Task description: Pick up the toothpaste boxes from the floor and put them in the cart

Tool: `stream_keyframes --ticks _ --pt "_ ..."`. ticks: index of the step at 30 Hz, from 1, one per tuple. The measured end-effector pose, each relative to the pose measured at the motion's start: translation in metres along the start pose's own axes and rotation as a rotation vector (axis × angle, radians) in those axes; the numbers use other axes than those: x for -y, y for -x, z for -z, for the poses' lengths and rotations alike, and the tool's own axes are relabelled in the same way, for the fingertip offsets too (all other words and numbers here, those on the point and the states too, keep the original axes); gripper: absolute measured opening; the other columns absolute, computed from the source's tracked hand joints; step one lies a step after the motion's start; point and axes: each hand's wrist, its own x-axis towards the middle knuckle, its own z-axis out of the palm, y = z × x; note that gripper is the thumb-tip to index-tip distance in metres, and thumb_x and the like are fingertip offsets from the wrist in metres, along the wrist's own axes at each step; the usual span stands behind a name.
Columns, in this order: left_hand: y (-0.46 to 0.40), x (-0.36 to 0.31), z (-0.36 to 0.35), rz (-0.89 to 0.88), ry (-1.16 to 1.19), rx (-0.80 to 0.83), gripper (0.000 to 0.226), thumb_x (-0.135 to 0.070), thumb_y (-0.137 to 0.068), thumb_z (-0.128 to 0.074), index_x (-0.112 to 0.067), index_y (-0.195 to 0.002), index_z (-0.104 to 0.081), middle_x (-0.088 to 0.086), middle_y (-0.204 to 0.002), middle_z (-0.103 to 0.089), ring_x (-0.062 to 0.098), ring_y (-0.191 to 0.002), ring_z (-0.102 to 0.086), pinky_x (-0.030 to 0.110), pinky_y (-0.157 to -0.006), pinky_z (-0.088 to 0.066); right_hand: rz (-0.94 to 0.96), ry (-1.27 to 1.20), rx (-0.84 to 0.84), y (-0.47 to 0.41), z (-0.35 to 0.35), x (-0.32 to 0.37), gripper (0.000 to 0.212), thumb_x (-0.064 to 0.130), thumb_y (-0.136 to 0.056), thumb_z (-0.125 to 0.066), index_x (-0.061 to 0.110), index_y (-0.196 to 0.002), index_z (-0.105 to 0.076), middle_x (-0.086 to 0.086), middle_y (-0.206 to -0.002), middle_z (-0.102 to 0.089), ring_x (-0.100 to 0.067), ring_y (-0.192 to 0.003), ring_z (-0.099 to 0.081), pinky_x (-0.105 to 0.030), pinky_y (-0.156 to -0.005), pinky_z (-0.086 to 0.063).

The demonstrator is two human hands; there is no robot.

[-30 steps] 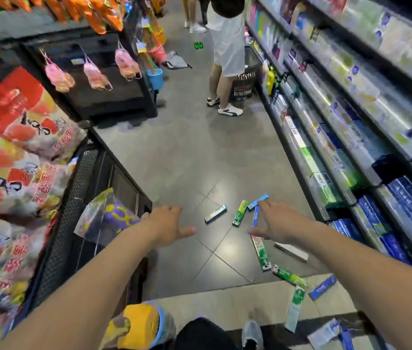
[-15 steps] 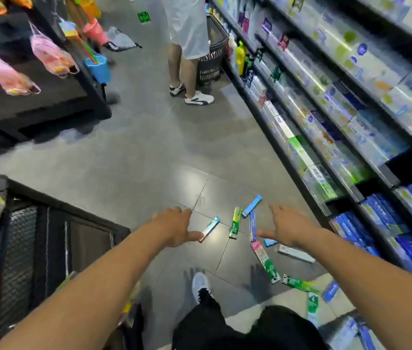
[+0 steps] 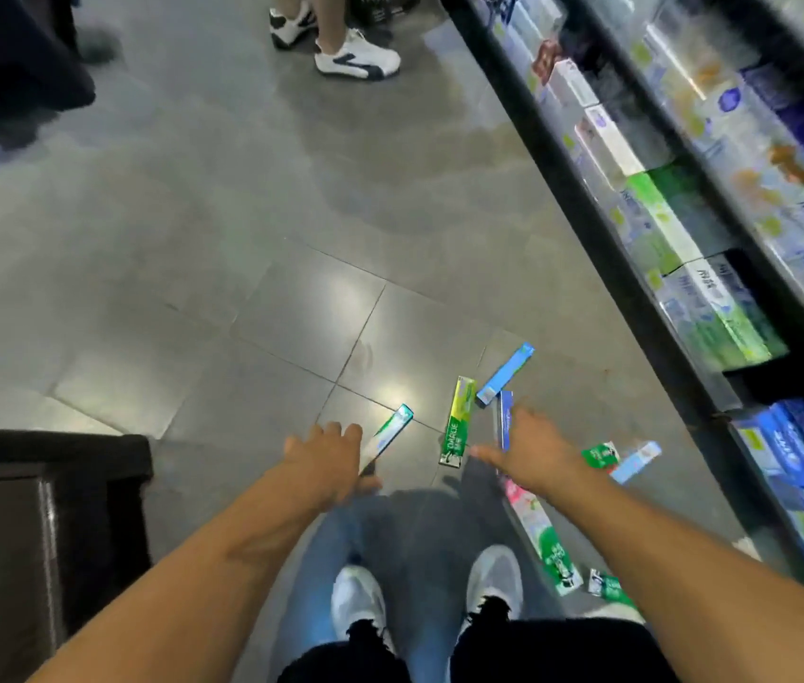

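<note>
Both your hands are down over the scattered toothpaste boxes, and neither one holds anything yet.

Your left hand (image 3: 326, 453) hangs with fingers spread and loose just beside the teal-green box (image 3: 388, 433); your right hand (image 3: 528, 453) is likewise wide and empty, reaching across the dark blue box (image 3: 505, 419), with the green Darlie box (image 3: 457, 420) between the two hands. A light blue box (image 3: 506, 374) lies just beyond, a pink-and-green box (image 3: 540, 537) runs back toward your right shoe, and several more sit near the shelf (image 3: 602, 248). The cart (image 3: 45, 456) shows only as a dark corner at your left. By my reading nothing has been collected: every visible box remains on the floor (image 3: 193, 239).
</note>
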Motion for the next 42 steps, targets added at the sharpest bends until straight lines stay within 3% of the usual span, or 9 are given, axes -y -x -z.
stream_keyframes --ticks 11,15,19,23,26,28,30,34,42 --pt "-0.256 0.027 -0.129 -0.089 -0.15 -0.004 0.076 -0.068 -0.087 -0.052 -0.022 -0.144 -0.034 0.007 -0.142 -0.043 0.029 -0.132 -0.042 0.049 -0.106 -0.033 -0.224 -0.243 -0.069 -0.242 -0.183 -0.048 0.061 0.059 -0.076 -0.075 0.008 -0.104 -0.056 0.0 -0.076 -0.052 -0.02 -0.073 -0.052 -0.027 -0.05 -0.033" --pt "-0.289 0.035 -0.143 -0.1 -0.118 -0.009 0.073 -0.069 -0.085 -0.053 -0.021 -0.139 -0.038 0.008 -0.139 -0.046 0.029 -0.128 -0.046 0.049 -0.103 -0.036 -0.202 -0.287 -0.105 -0.291 -0.206 -0.052 0.071 0.065 -0.073 -0.074 0.011 -0.117 -0.056 -0.002 -0.094 -0.06 -0.022 -0.08 -0.052 -0.031 -0.07 -0.045" --pt "-0.294 0.042 -0.148 -0.106 -0.053 -0.016 0.074 -0.068 -0.085 -0.055 -0.02 -0.14 -0.038 0.008 -0.14 -0.047 0.03 -0.128 -0.047 0.048 -0.102 -0.037 -0.276 -0.354 -0.15 -0.308 -0.209 -0.043 0.073 0.058 -0.074 -0.077 0.009 -0.111 -0.038 -0.005 -0.091 -0.049 -0.025 -0.082 -0.05 -0.034 -0.069 -0.041" --pt "-0.292 0.045 -0.153 -0.141 -0.044 0.002 0.072 -0.069 -0.085 -0.055 -0.022 -0.136 -0.039 0.009 -0.137 -0.049 0.032 -0.124 -0.049 0.049 -0.097 -0.04 -0.321 -0.319 -0.152 -0.315 -0.207 -0.042 0.079 0.049 -0.073 -0.083 -0.001 -0.121 -0.043 -0.008 -0.095 -0.057 -0.024 -0.08 -0.056 -0.033 -0.064 -0.047" --pt "-0.296 0.044 -0.157 -0.153 -0.013 -0.003 0.075 -0.07 -0.083 -0.057 -0.021 -0.137 -0.039 0.009 -0.136 -0.049 0.032 -0.122 -0.05 0.047 -0.096 -0.041 -0.273 -0.255 -0.063 -0.309 -0.196 -0.041 0.056 0.046 -0.075 -0.082 0.004 -0.098 -0.053 -0.009 -0.086 -0.059 -0.016 -0.066 -0.054 -0.028 -0.051 -0.04" --pt "-0.302 0.041 -0.159 -0.144 0.034 0.001 0.079 -0.071 -0.08 -0.061 -0.021 -0.137 -0.038 0.009 -0.137 -0.049 0.031 -0.12 -0.051 0.047 -0.096 -0.045 -0.195 -0.199 -0.001 -0.3 -0.178 -0.034 0.049 0.05 -0.076 -0.08 0.008 -0.083 -0.054 -0.008 -0.083 -0.06 -0.019 -0.072 -0.058 -0.03 -0.06 -0.045" --pt "-0.311 0.034 -0.164 -0.134 0.084 -0.011 0.082 -0.071 -0.076 -0.065 -0.019 -0.134 -0.039 0.009 -0.134 -0.05 0.03 -0.116 -0.053 0.047 -0.094 -0.049 -0.114 -0.202 0.042 -0.289 -0.158 -0.024 0.049 0.05 -0.076 -0.08 0.008 -0.089 -0.059 -0.008 -0.09 -0.064 -0.024 -0.085 -0.063 -0.032 -0.073 -0.052" --pt "-0.325 0.012 -0.178 -0.099 0.197 -0.09 0.084 -0.07 -0.071 -0.072 -0.014 -0.125 -0.038 0.01 -0.124 -0.051 0.031 -0.106 -0.059 0.041 -0.085 -0.051 0.024 -0.436 0.076 -0.264 -0.121 -0.01 0.045 0.042 -0.072 -0.086 0.014 -0.096 -0.06 -0.006 -0.091 -0.071 -0.024 -0.086 -0.071 -0.044 -0.071 -0.061" --pt "-0.336 0.002 -0.183 -0.044 0.244 -0.169 0.042 -0.027 -0.09 -0.063 -0.006 -0.121 -0.042 0.014 -0.116 -0.061 0.033 -0.101 -0.063 0.03 -0.069 -0.037 0.002 -0.561 0.039 -0.246 -0.091 -0.036 0.033 0.027 -0.078 -0.084 0.01 -0.099 -0.064 -0.007 -0.083 -0.074 -0.021 -0.072 -0.073 -0.04 -0.059 -0.061"
